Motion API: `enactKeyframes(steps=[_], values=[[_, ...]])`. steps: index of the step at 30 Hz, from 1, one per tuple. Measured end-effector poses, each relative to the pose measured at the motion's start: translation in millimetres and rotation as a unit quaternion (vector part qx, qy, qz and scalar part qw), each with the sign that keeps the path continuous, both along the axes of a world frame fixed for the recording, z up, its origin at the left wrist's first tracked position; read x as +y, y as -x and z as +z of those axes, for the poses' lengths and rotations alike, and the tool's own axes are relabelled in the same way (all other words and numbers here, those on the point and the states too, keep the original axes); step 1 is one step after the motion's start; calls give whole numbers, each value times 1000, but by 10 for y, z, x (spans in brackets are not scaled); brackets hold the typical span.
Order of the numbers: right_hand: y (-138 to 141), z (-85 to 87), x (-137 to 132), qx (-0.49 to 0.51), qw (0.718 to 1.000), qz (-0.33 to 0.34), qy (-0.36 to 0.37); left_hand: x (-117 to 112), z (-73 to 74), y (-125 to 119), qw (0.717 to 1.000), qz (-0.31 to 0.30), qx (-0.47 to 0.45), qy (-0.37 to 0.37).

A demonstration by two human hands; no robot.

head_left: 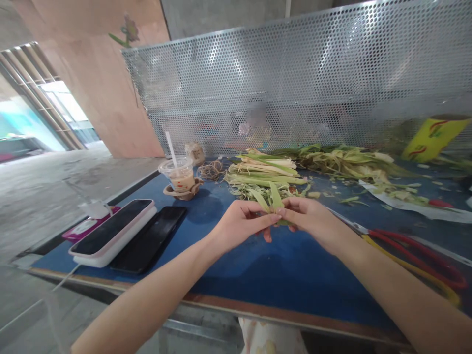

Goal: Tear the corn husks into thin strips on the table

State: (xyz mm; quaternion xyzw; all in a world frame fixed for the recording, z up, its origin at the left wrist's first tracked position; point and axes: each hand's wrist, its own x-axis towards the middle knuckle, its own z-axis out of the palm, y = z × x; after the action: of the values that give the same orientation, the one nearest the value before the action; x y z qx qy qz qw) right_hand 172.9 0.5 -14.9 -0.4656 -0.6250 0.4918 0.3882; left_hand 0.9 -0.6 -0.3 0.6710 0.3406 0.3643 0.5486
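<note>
Both hands meet above the middle of the blue table, pinching green leaf strips [276, 197] between them. My left hand [246, 219] is closed on the strips from the left, thumb laid toward the other hand. From the right, my right hand [304, 215] grips them with thumb and fingers pressed together. Two strip ends point upward out of the grip; the lower part is mostly hidden by the fingers. Just beyond lies a bundle of pale green stalks [263, 172], with thin shredded leaf pieces in front of it. Scissors [401, 246] with red and yellow handles lie beside my right forearm.
A drink cup with straw [179, 174] stands left of a ball of brown twine [211, 170]. Two phones [114, 228] [151, 241] lie at the left. Leafy scraps [342, 162], white paper [413, 206] and a yellow tube [433, 137] occupy the right. A perforated metal panel [295, 78] rises behind.
</note>
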Motion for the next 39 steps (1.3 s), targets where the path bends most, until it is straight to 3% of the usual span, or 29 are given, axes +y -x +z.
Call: enactKeyframes(steps=[6, 11, 12, 14, 17, 19, 24, 29, 39], values=[[39, 4, -6, 85, 992, -52, -78, 15, -8, -29, 994, 35, -60, 85], [22, 3, -57, 30, 967, -133, -215, 20, -1, -39, 987, 36, -76, 136], [21, 9, -84, -4, 951, -156, -266, 24, -1, -37, 985, 38, -81, 144], [20, 31, -140, -86, 894, -180, -401, 34, -11, -32, 984, 42, -84, 153], [10, 59, -184, -196, 794, -109, -564, 40, -47, -31, 991, 21, -45, 124], [2, 61, -172, -244, 769, -53, -588, 32, -69, -39, 996, -11, -14, 82], [-24, 69, -117, -266, 807, 2, -527, -10, -37, -37, 998, -60, 26, 19], [-70, 125, -147, -200, 853, 70, -477, -15, 10, -8, 993, -85, -24, 82], [-77, 110, -149, -156, 880, 43, -446, -1, -22, 3, 991, -95, -46, 77]])
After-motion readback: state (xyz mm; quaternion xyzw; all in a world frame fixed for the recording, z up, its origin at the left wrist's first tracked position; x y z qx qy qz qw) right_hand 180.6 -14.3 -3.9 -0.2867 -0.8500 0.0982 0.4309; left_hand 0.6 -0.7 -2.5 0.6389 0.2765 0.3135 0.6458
